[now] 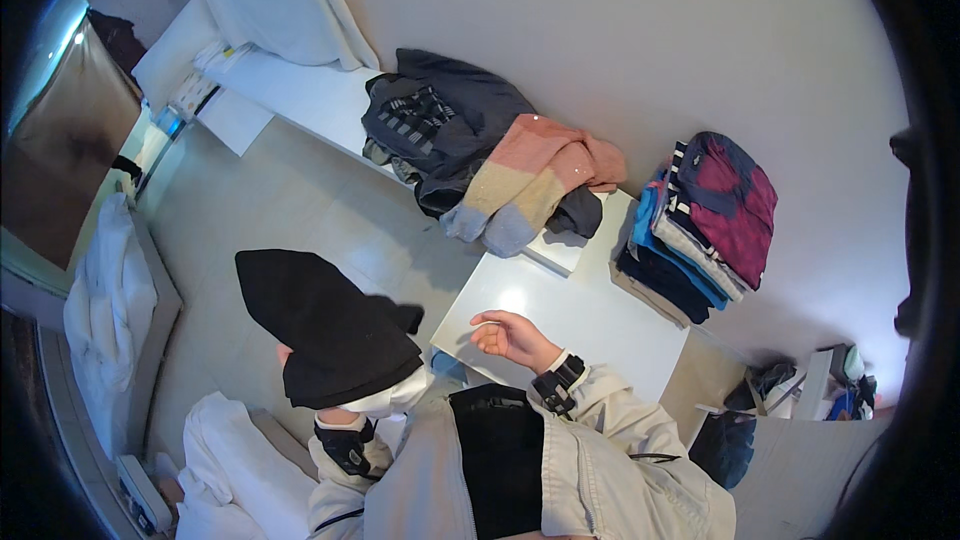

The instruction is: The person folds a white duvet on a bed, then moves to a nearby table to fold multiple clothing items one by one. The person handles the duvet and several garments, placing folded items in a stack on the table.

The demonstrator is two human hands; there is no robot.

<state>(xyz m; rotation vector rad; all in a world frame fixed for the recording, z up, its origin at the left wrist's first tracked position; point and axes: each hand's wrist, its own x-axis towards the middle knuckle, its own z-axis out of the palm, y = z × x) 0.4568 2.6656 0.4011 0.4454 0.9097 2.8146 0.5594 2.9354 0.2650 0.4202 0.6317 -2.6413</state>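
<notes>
A black garment point(325, 325) with a whitish part point(395, 395) at its lower edge hangs folded over my left hand point(284, 352). Most of that hand is covered by the cloth; a bit of finger shows at the garment's left side, closed on it. My right hand point(512, 337) is held over the white table point(560, 315), holding nothing, its fingers loosely curled and apart. Beyond it lies a heap of clothes: a dark grey garment point(465, 90) and a pink, cream and blue-grey knit garment point(530, 175).
At the table's right end stands a stack of folded clothes point(700, 230), a maroon one on top. A long white bench point(290, 90) runs along the wall, bearing white bedding point(270, 0). White cloth point(235, 470) lies at the lower left. Assorted items point(820, 390) sit far right.
</notes>
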